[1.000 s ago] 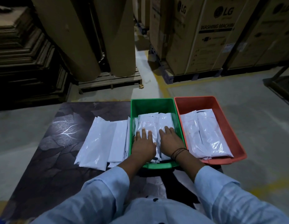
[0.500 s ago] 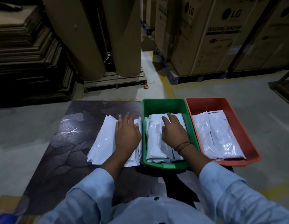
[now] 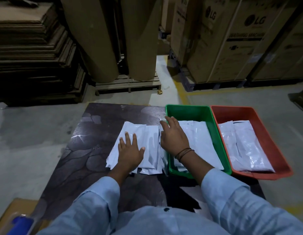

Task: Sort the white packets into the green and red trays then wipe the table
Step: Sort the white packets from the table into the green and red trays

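Left hand [image 3: 129, 154] lies flat, fingers spread, on the loose white packets [image 3: 147, 146]; right hand [image 3: 174, 138], released, hovers just beside it, over the green tray [image 3: 213, 131] edge.

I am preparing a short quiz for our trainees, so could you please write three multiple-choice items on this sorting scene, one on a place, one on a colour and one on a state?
1. Where does the pile of unsorted white packets lie?
A. On the table, left of the green tray
B. Inside the red tray
C. On the floor

2. What colour is the tray at the far right?
A. Blue
B. Red
C. Yellow

3. How is the left hand posed?
A. Clenched in a fist
B. Lifting a packet in the air
C. Flat, fingers spread, on the pile

Answers: 1 A, the pile sits on the dark table beside the green tray. 2 B, the outermost tray is red. 3 C, the palm lies down on the packets with the fingers apart.
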### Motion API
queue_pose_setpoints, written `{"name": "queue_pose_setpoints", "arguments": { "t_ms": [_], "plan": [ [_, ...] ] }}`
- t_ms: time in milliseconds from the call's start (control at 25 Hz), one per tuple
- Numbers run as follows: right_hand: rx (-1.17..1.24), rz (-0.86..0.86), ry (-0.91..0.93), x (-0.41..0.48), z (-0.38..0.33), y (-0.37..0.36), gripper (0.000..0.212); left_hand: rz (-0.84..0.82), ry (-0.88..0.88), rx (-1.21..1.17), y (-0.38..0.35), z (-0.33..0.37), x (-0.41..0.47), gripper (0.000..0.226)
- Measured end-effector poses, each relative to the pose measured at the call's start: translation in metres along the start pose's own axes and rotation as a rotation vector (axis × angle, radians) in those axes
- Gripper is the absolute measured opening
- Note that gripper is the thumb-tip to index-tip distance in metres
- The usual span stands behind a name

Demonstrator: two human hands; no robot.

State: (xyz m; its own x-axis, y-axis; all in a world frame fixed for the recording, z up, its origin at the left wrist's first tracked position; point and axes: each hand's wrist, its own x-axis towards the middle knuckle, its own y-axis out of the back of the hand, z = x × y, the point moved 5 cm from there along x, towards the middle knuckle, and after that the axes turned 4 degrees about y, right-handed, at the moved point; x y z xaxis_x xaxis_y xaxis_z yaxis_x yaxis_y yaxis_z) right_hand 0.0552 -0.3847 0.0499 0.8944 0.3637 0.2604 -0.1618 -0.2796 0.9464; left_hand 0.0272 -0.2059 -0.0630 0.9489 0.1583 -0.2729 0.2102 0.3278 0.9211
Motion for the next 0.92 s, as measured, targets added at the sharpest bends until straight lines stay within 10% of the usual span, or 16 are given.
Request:
{"name": "queue_pose_setpoints", "arguments": {
  "t_ms": [920],
  "plan": [
    [0.351, -0.367, -0.328, 0.04, -0.125, -0.136, 0.076, 0.248, 0.195, -0.114, 0.072, -0.147, -0.01, 0.076]
  ]
}}
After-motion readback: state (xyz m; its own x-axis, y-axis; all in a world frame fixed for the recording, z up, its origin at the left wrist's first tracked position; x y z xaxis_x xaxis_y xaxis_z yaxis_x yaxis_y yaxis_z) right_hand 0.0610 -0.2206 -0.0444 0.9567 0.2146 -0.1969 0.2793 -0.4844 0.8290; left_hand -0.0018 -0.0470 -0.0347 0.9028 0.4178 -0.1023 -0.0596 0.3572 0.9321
